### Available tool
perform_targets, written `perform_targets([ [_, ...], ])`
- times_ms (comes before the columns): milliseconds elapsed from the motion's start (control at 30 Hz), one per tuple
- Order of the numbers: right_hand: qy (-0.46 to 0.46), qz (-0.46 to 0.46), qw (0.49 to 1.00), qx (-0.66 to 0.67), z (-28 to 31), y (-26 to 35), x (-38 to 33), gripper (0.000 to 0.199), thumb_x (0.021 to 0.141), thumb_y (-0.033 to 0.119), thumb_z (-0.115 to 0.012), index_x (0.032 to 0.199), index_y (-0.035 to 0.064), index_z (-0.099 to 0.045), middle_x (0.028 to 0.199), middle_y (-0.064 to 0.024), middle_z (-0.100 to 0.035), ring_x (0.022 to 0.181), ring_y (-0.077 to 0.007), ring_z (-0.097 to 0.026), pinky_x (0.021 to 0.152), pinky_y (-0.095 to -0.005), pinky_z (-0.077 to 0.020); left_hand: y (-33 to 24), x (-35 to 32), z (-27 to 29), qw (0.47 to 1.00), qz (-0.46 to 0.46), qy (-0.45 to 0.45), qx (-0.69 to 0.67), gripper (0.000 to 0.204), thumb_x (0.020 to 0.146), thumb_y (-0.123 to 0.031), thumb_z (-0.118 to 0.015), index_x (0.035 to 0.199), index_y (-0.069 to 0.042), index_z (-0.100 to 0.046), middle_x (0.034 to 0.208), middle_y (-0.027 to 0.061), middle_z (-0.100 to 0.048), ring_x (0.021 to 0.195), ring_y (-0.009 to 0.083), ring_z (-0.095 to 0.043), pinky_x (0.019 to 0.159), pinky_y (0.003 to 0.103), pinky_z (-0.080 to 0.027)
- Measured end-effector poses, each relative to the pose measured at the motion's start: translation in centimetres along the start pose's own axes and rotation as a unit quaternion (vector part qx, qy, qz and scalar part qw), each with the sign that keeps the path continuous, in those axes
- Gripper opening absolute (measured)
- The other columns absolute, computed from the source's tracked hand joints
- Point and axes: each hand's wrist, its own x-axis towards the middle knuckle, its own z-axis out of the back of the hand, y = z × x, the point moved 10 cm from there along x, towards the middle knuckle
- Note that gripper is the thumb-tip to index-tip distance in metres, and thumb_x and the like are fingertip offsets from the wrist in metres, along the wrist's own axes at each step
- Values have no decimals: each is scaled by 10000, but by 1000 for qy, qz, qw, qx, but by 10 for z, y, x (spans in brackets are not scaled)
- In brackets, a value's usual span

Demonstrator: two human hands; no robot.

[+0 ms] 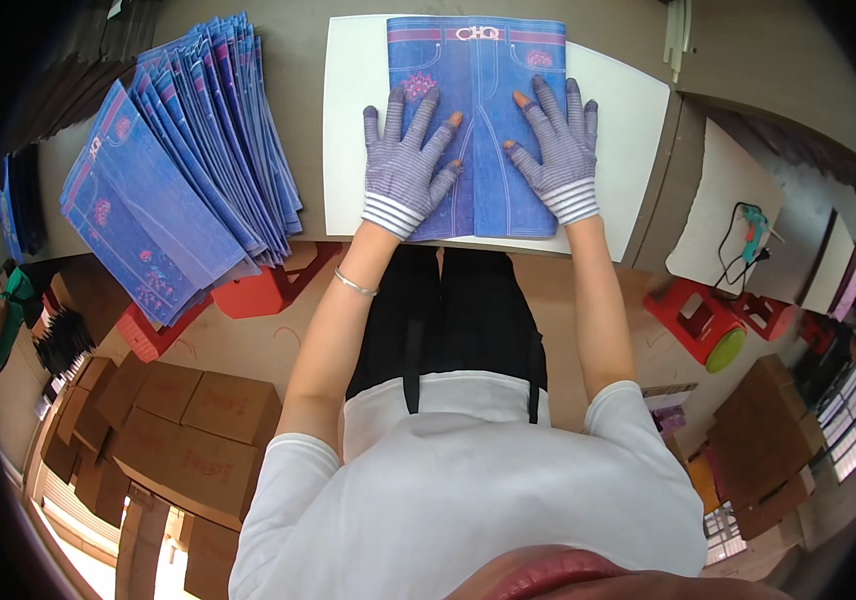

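A blue sheet [473, 120] printed like denim jeans, with pink flowers and a pink band along its far edge, lies in front of me. A lengthwise crease or fold line runs down its middle. My left hand [406, 165], in a grey striped glove with some bare fingertips, rests on its left side, fingers spread. On its right side my right hand [556, 150], gloved alike, lies flat with fingers apart. Neither hand grips anything. White board [613, 130] shows beneath the sheet on both sides.
A fanned stack of similar blue printed pieces [173, 160] sits at the table's left, overhanging its near edge. Red stools [248, 293] stand below. To the right, a teal corded tool [751, 232] lies on a white board. Cardboard boxes [198, 440] are piled behind me.
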Motion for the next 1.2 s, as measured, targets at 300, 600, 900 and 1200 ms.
perform_targets([
  [300, 1, 11, 999, -45, -6, -2, -3, 651, 838, 556, -568, 1408, 261, -458, 1523, -76, -339, 1428, -346, -236, 1117, -654, -77, 0, 2, -3, 1000, -5, -1, 8, 584, 812, -437, -636, 1352, -242, -529, 1495, 83, -372, 1416, 411, -223, 1100, 669, -123],
  [600, 34, 44, 996, -76, -10, -2, 0, 646, 857, 572, -515, 1416, 258, -437, 1518, -54, -344, 1428, -282, -247, 1108, -655, -113, -4, 4, -7, 999, -18, 20, 43, 663, 793, -416, -642, 1390, -179, -477, 1490, 143, -345, 1404, 410, -237, 1131, 610, -142],
  [900, -5, 211, 973, -98, 8, -17, 88, 572, 893, 483, -498, 1374, 174, -475, 1476, -87, -392, 1387, -302, -307, 1085, -610, -222, 18, 108, 18, 990, -122, -31, 61, 662, 836, -410, -582, 1390, -82, -426, 1462, 188, -363, 1362, 405, -307, 1117, 569, -215],
  [1200, 179, 256, 950, 1, -17, 51, -42, 633, 666, 333, -756, 1233, 117, -572, 1375, -85, -489, 1304, -286, -407, 1050, -591, -293, -55, -39, -23, 974, -169, 148, -31, 782, 646, -300, -770, 1326, -67, -463, 1393, 153, -428, 1318, 324, -372, 1067, 586, -278],
])
